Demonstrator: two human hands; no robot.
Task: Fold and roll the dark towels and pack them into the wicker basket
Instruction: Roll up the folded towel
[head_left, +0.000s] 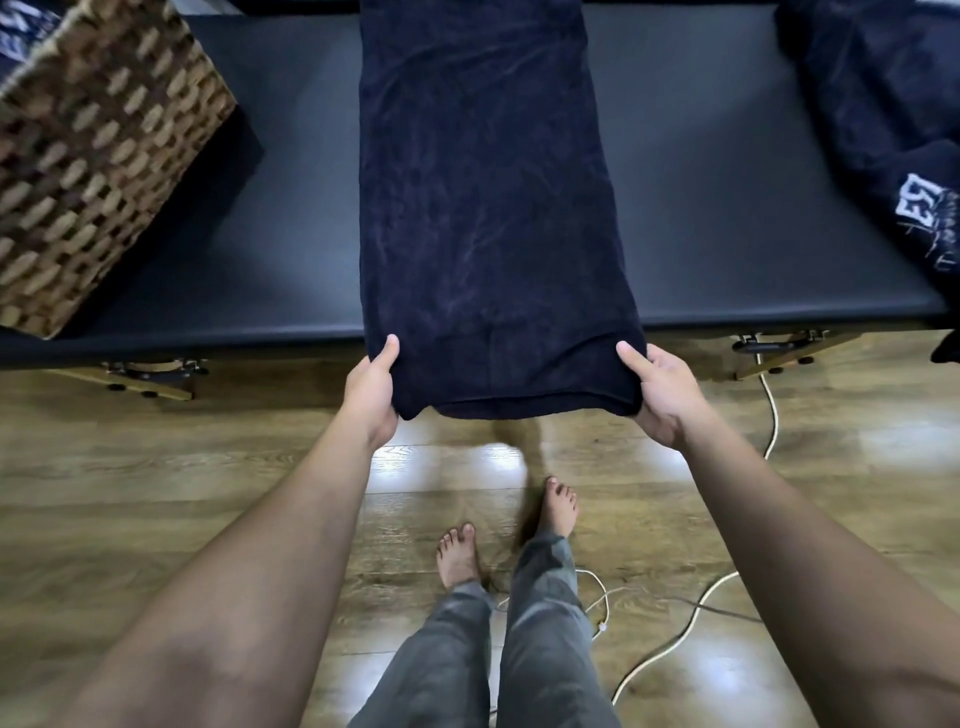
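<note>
Hands: left hand (371, 387) and right hand (662, 392) each pinch a near corner of the folded towel (493, 208), which lies lengthwise across the table (727, 208), near end overhanging. Basket (98, 156): far left. Risk: uneven pull skews folded layers; overhang slides floorward.

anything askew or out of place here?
Mostly tidy. The wicker basket sits skewed to the table edge, and a loose cable trails on the floor near the feet. The folded towel lies straight.

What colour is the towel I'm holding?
Dark navy, almost black. The towel shows best in the head view.
</note>
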